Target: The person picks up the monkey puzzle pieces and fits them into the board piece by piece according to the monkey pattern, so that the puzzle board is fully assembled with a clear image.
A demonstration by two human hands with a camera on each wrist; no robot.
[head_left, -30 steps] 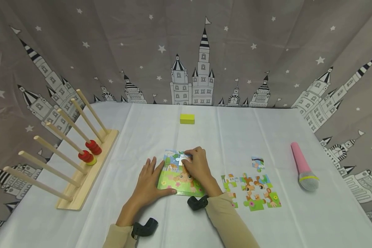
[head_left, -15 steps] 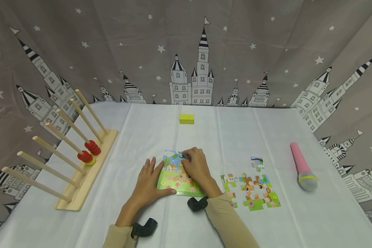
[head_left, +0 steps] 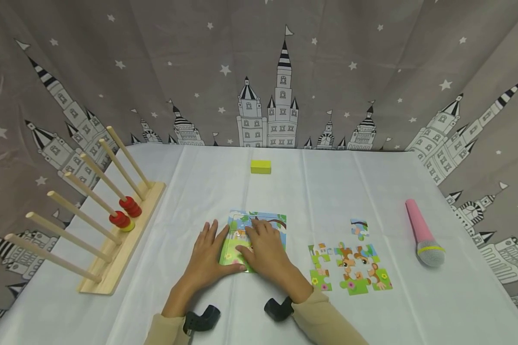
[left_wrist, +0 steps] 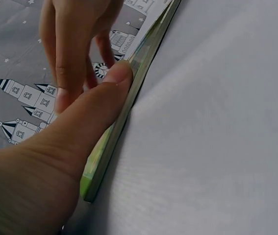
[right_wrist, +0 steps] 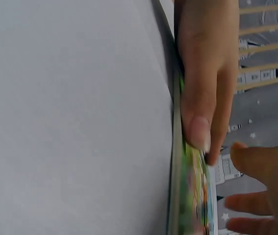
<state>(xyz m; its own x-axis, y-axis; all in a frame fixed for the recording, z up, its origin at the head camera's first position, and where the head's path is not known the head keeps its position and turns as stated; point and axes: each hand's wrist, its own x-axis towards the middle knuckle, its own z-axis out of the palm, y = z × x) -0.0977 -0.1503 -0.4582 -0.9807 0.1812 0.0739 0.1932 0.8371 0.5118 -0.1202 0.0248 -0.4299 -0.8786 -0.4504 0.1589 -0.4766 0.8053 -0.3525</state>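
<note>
In the head view, my left hand (head_left: 205, 254) lies beside the puzzle board (head_left: 230, 249), fingers straight along its left side and thumb over its near edge. My right hand (head_left: 267, 249) covers the board's middle and right part, its fingers extended onto the upper middle. What lies under that palm is hidden. The left wrist view has my left thumb (left_wrist: 116, 76) on the board edge (left_wrist: 114, 139), with my right hand (left_wrist: 77, 44) beyond it. Seen from the right wrist, my right hand (right_wrist: 273, 181) has its fingers pointing down at the board (right_wrist: 177, 171).
Several loose puzzle pieces (head_left: 356, 285) lie right of the board, one piece (head_left: 359, 229) apart behind them. Farther right is a pink microphone (head_left: 420, 227). A wooden peg stand (head_left: 131, 244) with red and yellow rings is at the left, a yellow block (head_left: 261, 166) behind the board.
My right hand has moved toward me from the board's upper right, its pinched fingers now spread flatter. A dark branch picture at that corner is uncovered. My left hand has stayed put.
</note>
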